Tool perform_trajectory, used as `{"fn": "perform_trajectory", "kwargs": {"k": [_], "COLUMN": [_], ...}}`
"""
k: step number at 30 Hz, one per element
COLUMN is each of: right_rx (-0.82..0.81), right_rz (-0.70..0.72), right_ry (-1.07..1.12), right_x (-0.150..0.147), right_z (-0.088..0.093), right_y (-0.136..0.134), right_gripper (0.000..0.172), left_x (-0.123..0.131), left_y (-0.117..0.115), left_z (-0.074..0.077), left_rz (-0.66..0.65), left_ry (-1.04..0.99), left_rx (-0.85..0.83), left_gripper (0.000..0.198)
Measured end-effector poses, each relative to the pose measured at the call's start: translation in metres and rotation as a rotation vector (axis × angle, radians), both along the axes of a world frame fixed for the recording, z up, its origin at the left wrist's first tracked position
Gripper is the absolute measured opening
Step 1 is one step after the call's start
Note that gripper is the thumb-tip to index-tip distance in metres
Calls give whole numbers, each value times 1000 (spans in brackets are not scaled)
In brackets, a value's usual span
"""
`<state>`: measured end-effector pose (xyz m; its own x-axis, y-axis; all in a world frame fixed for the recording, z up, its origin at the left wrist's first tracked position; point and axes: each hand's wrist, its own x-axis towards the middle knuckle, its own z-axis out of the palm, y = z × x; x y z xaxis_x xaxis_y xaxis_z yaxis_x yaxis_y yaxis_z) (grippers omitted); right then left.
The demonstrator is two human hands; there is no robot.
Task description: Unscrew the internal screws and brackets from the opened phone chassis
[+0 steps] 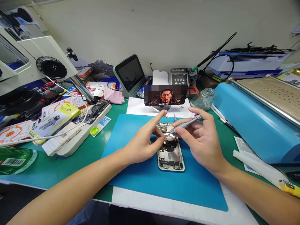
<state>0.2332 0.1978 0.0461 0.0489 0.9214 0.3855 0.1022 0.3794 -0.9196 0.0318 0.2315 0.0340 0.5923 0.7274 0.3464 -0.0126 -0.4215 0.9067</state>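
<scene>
An opened phone (pixel 170 157) lies on the blue mat (pixel 138 184), its inner parts showing. In my right hand (pixel 206 137) is a grey precision screwdriver (pixel 186 124), tilted so its tip points down and left over the phone's middle. My left hand (pixel 150 137) hovers over the phone's left side, index finger stretched forward. Its thumb and another fingertip come together by the screwdriver tip, at a small whitish thing too small to name. Both hands partly hide the upper half of the phone.
A propped-up phone (pixel 166 95) plays a video behind the mat, near a glass jar (pixel 203 99). Boxes (pixel 57 120) and a microscope (pixel 51 67) crowd the left. On the right are a blue machine (pixel 255 122) and a white-handled tool (pixel 257 165).
</scene>
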Motion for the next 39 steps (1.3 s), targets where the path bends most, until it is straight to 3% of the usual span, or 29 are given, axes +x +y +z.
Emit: {"fn": "perform_trajectory", "kwargs": {"k": [39], "right_rx": [-10], "right_rz": [0], "right_ry": [-10], "right_x": [1], "right_z": [0], "right_y": [0], "right_gripper": [50], "left_x": [0], "left_y": [0], "left_z": [0], "left_rz": [32], "left_ry": [25], "left_rx": [21], "left_gripper": [88]}}
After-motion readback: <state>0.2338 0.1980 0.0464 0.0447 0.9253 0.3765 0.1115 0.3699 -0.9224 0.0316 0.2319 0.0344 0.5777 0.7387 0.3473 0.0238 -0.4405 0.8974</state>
